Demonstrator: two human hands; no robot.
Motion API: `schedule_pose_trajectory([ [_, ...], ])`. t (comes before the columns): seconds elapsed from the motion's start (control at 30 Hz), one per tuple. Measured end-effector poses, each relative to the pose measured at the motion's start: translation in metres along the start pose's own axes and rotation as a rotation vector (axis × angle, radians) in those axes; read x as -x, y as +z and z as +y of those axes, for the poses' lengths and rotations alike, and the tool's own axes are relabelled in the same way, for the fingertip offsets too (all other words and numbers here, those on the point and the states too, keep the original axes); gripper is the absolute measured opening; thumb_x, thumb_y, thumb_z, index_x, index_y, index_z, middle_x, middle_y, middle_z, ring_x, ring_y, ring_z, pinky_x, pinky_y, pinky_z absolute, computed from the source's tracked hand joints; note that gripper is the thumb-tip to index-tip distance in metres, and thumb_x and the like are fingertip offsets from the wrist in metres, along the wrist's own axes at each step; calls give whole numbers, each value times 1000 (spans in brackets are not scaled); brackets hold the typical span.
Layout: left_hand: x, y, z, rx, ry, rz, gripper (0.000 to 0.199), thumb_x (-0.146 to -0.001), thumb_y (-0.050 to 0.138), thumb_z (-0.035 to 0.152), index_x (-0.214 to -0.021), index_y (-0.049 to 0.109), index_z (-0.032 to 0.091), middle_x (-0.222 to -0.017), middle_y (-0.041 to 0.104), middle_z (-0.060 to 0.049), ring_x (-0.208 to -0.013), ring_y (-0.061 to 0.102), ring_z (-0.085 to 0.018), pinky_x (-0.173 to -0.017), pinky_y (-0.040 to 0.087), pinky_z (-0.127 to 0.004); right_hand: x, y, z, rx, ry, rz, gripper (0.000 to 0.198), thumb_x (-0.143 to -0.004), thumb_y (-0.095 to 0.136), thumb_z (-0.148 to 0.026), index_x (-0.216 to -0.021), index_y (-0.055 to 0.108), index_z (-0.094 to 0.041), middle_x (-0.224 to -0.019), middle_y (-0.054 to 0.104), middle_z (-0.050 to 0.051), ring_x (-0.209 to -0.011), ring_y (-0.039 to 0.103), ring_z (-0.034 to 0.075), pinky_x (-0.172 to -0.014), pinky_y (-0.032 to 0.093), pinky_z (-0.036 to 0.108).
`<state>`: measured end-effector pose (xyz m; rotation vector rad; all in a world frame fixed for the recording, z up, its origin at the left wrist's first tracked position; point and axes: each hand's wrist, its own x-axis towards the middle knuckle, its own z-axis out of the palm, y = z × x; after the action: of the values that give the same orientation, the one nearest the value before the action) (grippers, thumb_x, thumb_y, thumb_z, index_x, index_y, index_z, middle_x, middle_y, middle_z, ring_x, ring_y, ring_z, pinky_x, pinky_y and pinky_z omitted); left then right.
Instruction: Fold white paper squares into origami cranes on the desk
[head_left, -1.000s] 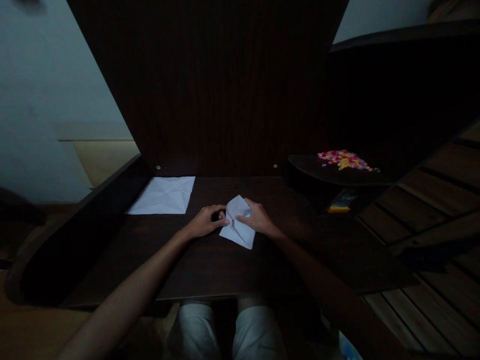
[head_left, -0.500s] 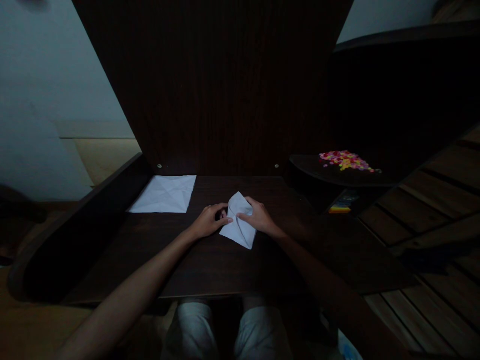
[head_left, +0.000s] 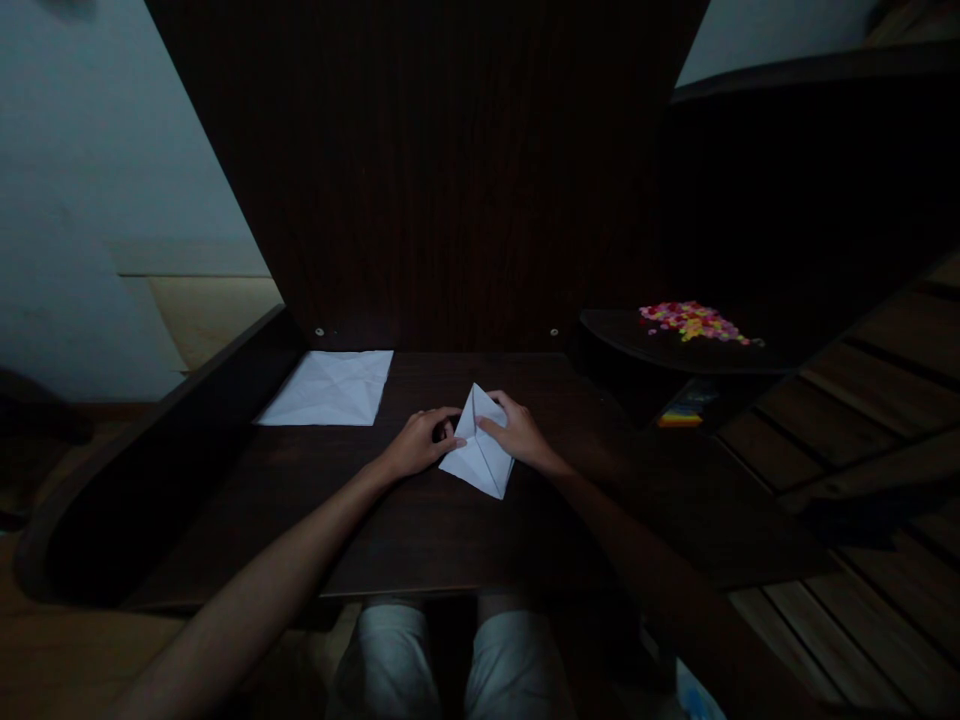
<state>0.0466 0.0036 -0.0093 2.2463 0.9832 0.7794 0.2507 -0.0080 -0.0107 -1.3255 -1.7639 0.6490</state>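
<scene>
A folded piece of white paper (head_left: pixel 478 465) is held between both hands, just above or on the dark wooden desk (head_left: pixel 420 560). Creases and a layered flap show on its face, and its top comes to a point. My left hand (head_left: pixel 417 442) pinches the paper's left edge, thumb on top and fingers curled behind. From the other side, my right hand (head_left: pixel 517 430) grips the right edge with its thumb pressed on the upper flap; its fingers are mostly hidden behind the paper.
A creased white sheet (head_left: pixel 330 390) lies flat at the desk's back left. To the right, a rounded shelf (head_left: pixel 622 335) bears a heap of small colourful pieces (head_left: pixel 694 321). Beneath it is a yellow-orange object (head_left: pixel 679 420). A raised side panel (head_left: pixel 150 460) borders the left.
The upper flap of the folded paper now lies flatter, with a straight crease toward the tip. My right thumb has shifted slightly upward. My left hand has barely moved.
</scene>
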Motion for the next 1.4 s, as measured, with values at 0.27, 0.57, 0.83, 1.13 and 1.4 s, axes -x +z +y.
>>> schedule_pose_trajectory([
  [0.27,0,0,-1,-35,20,-6,36,-80,63,29,-114,61,15,-78,65,-1,-71,60,-16,-70,45,-27,0,-1,0,-50,2,-22,37,-70,54,-10,-106,58,-19,-92,69,1,-82,63,17,-73,47,26],
  [0.57,0,-1,3,-184,100,-29,21,-86,55,32,-75,63,16,-74,59,-2,-72,56,-16,-68,41,-27,3,-7,-3,28,-84,-91,20,-70,68,-29,-86,66,-17,-78,66,0,-70,60,17,-63,45,25],
  [0.83,2,0,4,-291,162,-42,35,-93,46,41,-74,62,17,-74,60,-3,-76,56,-17,-76,37,-31,2,-3,-2,75,-213,-100,20,-72,73,-37,-67,68,-18,-68,64,1,-68,57,15,-65,43,26],
  [1.13,1,2,3,-366,191,-57,26,-92,48,34,-80,64,17,-77,61,-5,-81,56,-19,-78,37,-33,3,-4,-8,-11,-269,-62,12,-75,71,-32,-74,72,-20,-80,71,5,-77,64,19,-75,48,32],
  [1.4,1,3,2,-417,202,-64,24,-91,49,33,-82,64,17,-80,62,-5,-81,56,-20,-77,38,-33,5,-9,-19,-173,-315,-36,14,-77,69,-34,-80,75,-22,-81,72,6,-77,65,20,-76,51,34],
])
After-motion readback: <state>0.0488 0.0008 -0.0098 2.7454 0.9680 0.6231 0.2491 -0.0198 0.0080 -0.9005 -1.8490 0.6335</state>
